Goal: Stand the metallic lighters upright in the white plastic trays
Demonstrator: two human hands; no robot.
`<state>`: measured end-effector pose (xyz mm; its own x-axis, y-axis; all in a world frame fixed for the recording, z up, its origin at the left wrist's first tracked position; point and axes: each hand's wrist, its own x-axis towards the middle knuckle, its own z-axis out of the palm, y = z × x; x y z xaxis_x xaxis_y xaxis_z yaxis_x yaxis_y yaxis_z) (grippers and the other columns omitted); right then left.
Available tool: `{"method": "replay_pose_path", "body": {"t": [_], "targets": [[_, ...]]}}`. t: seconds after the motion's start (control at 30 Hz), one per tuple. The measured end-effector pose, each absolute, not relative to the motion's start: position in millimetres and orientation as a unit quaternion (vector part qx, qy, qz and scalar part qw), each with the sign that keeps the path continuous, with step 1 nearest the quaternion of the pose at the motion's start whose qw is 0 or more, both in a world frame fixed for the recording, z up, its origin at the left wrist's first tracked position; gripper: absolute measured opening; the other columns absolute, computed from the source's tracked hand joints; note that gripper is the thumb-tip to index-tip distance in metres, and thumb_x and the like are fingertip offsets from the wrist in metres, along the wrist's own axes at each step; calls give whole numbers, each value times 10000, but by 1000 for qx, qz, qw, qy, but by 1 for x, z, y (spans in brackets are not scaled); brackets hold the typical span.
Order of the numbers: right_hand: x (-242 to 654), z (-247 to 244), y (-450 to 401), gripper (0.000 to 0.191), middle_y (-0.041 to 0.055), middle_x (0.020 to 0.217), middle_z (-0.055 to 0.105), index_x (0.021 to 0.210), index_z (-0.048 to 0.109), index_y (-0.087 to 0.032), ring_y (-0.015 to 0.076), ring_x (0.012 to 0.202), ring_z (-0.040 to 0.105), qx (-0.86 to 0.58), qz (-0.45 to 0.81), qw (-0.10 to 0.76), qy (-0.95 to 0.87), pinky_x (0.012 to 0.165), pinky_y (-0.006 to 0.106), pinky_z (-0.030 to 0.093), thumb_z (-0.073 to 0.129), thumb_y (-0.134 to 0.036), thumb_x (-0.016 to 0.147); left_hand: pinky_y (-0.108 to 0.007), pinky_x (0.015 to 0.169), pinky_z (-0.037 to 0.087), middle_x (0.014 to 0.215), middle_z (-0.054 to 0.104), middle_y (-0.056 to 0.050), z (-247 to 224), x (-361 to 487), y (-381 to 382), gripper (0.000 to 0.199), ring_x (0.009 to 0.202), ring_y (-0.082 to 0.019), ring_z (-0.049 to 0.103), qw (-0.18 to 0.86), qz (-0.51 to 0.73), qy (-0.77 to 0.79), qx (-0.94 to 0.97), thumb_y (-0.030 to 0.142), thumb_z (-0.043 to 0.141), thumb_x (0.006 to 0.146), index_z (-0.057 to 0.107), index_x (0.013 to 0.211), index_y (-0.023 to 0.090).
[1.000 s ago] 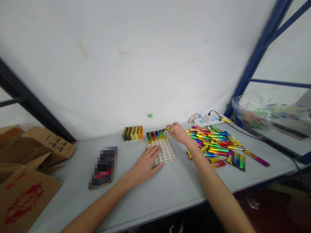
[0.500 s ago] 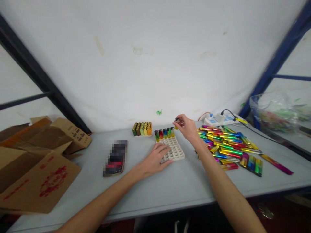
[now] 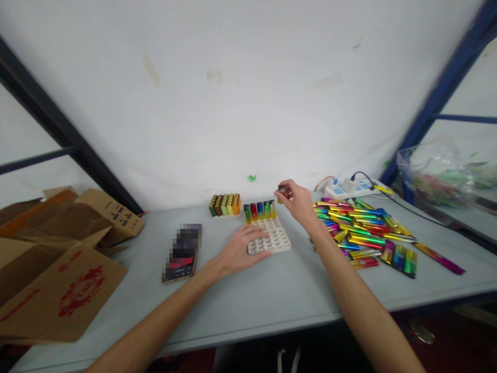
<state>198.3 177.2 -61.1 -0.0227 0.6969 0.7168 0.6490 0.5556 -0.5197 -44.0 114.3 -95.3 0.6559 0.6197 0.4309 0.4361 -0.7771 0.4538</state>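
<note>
A white tray (image 3: 280, 239) with rows of holes lies on the table before me. Along its far edge stands a row of upright coloured lighters (image 3: 260, 211). My left hand (image 3: 245, 247) is at the tray's left side, its fingers curved over the top and its thumb along the near edge, gripping it. Just right of the row and above the tray, my right hand (image 3: 295, 201) pinches a lighter (image 3: 280, 200) with a dark top and yellowish body; the fingers hide part of it.
Left of the tray stands a block of lighters (image 3: 225, 205). A pile of shiny lighters (image 3: 357, 228) spreads at the right. A phone (image 3: 182, 254) lies left, near an open cardboard box (image 3: 85, 290). Behind the pile are a power strip (image 3: 337, 190) and cable.
My view has shifted slightly. My right hand still pinches the lighter near the end of the row, now a little more turned. My left hand stays on the tray.
</note>
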Motion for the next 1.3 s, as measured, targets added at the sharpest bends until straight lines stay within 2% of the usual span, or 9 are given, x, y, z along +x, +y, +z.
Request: {"method": "replay_pose_path", "body": {"t": [0.13, 0.23, 0.37, 0.47, 0.57, 0.7, 0.93, 1.17, 1.3], "targets": [[196, -57, 173, 290, 27, 776, 713, 1059, 647, -192, 166, 680, 665, -457, 54, 528, -714, 692, 269, 518, 666, -438, 907, -450, 1071, 484, 1220, 713, -75, -92, -46, 115, 341, 1178, -260, 630, 162, 295, 302, 892, 443, 735, 882, 713, 1150, 235], [193, -54, 169, 317, 14, 743, 715, 1064, 660, -197, 148, 611, 658, -428, 127, 530, -721, 629, 248, 515, 684, -465, 896, -448, 1062, 488, 1212, 714, -74, -93, -46, 116, 339, 1168, -259, 632, 161, 297, 298, 892, 436, 749, 869, 714, 1138, 233], [185, -55, 166, 342, 7, 733, 730, 1074, 676, -199, 133, 553, 649, -382, 247, 494, -741, 575, 232, 525, 687, -486, 887, -464, 1081, 478, 1232, 691, -83, -100, -46, 116, 347, 1185, -265, 616, 159, 292, 301, 894, 447, 758, 859, 714, 1136, 242], [178, -59, 165, 331, 5, 728, 739, 1100, 699, -188, 143, 581, 677, -375, 272, 456, -760, 589, 237, 541, 702, -438, 883, -479, 1104, 460, 1276, 656, -96, -108, -45, 116, 359, 1220, -276, 587, 149, 274, 294, 904, 444, 771, 849, 716, 1142, 243], [172, -60, 165, 288, 32, 803, 773, 1136, 716, -175, 162, 657, 719, -391, 257, 409, -783, 638, 252, 554, 699, -333, 895, -476, 1120, 445, 1298, 632, -102, -113, -45, 115, 385, 1249, -281, 559, 141, 262, 277, 914, 442, 783, 842, 710, 1164, 244], [170, -60, 163, 281, 73, 1014, 790, 1172, 699, -189, 180, 821, 743, -404, 192, 356, -821, 779, 290, 555, 696, -234, 896, -472, 1130, 435, 1302, 627, -102, -113, -46, 114, 380, 1263, -280, 550, 138, 261, 275, 915, 429, 783, 846, 706, 1170, 247], [168, -71, 163, 265, 15, 826, 757, 1137, 582, -207, 165, 752, 718, -398, 200, 358, -821, 658, 242, 521, 699, -240, 902, -479, 1132, 434, 1276, 639, -108, -109, -43, 113, 382, 1266, -288, 549, 137, 263, 269, 916, 419, 782, 839, 704, 1167, 239], [153, -78, 166, 187, 76, 1011, 743, 1099, 640, -181, 171, 856, 695, -386, 110, 356, -844, 785, 272, 522, 682, -199, 918, -483, 1156, 409, 1275, 642, -104, -108, -42, 112, 374, 1274, -288, 540, 136, 256, 271, 918, 423, 778, 843, 706, 1157, 233], [153, -76, 165, 170, 87, 1028, 734, 1092, 665, -169, 180, 890, 690, -378, 78, 365, -847, 815, 280, 519, 678, -201, 926, -474, 1159, 407, 1273, 639, -104, -109, -42, 111, 374, 1265, -281, 538, 130, 260, 269, 918, 429, 776, 848, 704, 1152, 222]]}}
